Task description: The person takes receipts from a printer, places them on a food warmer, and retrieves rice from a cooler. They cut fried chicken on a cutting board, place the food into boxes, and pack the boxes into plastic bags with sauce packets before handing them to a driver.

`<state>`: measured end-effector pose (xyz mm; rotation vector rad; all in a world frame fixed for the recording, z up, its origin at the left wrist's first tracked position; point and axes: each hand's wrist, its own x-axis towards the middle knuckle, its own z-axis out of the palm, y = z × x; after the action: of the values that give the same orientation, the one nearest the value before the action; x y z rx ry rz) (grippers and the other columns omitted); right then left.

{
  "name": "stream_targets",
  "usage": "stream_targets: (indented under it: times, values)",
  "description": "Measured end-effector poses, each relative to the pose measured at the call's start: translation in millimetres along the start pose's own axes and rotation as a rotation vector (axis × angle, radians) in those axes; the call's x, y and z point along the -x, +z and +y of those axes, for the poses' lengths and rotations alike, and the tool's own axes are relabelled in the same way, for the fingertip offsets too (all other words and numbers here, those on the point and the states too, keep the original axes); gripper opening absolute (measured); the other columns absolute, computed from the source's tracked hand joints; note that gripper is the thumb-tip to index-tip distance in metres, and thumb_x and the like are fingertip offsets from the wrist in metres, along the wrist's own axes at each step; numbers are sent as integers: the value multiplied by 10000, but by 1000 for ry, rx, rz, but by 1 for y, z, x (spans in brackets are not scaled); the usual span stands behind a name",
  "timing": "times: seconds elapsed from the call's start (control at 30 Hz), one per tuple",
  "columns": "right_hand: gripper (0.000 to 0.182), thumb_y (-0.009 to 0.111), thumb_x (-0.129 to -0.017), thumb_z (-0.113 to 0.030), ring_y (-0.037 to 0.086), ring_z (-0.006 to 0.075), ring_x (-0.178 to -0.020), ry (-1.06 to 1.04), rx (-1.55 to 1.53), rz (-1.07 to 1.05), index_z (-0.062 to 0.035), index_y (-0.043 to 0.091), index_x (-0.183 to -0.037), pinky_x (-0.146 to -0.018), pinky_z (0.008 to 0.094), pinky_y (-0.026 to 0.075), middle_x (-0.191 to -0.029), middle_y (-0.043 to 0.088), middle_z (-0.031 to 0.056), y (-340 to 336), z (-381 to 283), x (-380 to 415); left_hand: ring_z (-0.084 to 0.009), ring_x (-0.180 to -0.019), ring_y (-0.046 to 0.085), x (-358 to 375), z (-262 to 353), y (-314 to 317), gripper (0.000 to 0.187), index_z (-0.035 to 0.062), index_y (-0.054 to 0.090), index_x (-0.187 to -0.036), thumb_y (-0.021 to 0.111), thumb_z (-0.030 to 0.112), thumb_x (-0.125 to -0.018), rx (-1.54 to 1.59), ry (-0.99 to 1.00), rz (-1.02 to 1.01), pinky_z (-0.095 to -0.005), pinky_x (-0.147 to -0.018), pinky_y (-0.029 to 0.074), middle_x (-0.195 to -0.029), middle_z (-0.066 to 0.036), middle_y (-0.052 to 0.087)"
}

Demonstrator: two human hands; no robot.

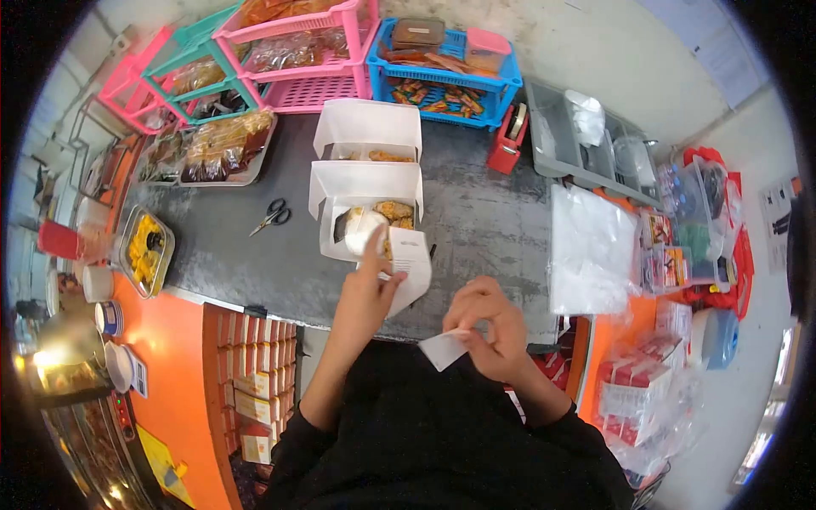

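Observation:
An open white cardboard food box [364, 180] stands at the middle of the dark worktop, with a white mound of rice [365, 231] and browned fried pieces [395, 212] inside. My left hand [367, 285] is at its near side, thumb and fingers around the edge of the printed front flap [411, 259], index finger stretched over the rice. Close to the table's front edge, my right hand [491, 331] pinches a small white piece of paper [444, 349]; its other fingers are curled. A second open box [368, 127], with fried food inside, stands directly behind.
Black scissors [272, 216] lie left of the boxes. A red tape dispenser [508, 140] and grey divided tray [552, 127] stand back right, above a stack of clear plastic bags [592, 251]. A blue rack [446, 76] and pink rack [297, 85] line the back. A steel tray [151, 255] holds yellow food.

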<state>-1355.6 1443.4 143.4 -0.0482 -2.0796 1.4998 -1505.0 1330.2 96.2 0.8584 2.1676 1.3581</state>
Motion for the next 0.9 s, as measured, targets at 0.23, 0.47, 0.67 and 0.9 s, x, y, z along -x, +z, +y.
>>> stream_targets:
  times: [0.23,0.47,0.67,0.9]
  values:
    - [348,680,-741,-198,520,146,-840,-391,709,-83,-142,571,-1067,-867,462,301,-913,590,-17,54,-2,-27,-138,-672,610,9,21,4,742,137,209,-1390,590,-11,-771,64,109,-97,-249,-583,469,-745,-70,632]
    - [257,719,-686,-146,539,178,-845,-91,597,73,-128,648,-932,-765,365,375,-889,601,1,27,10,-24,-134,-721,604,7,20,-27,739,125,148,-1395,591,-6,-818,409,-61,-231,-245,-641,486,-787,-107,625]
    - [256,724,-665,-173,556,192,-806,-140,664,70,-115,665,-908,-721,314,403,-873,618,-4,31,18,-27,-172,-810,628,12,30,-41,885,132,28,-1410,618,-52,-777,696,-75,-277,-245,-702,500,-881,-169,645]
    - [206,699,-698,-168,568,191,-788,-127,700,-109,-101,664,-889,-704,311,418,-893,631,2,42,22,-27,-213,-873,630,3,27,-64,1042,182,-105,-1402,640,-99,-730,242,-160,-307,-315,-755,519,-921,-198,637]
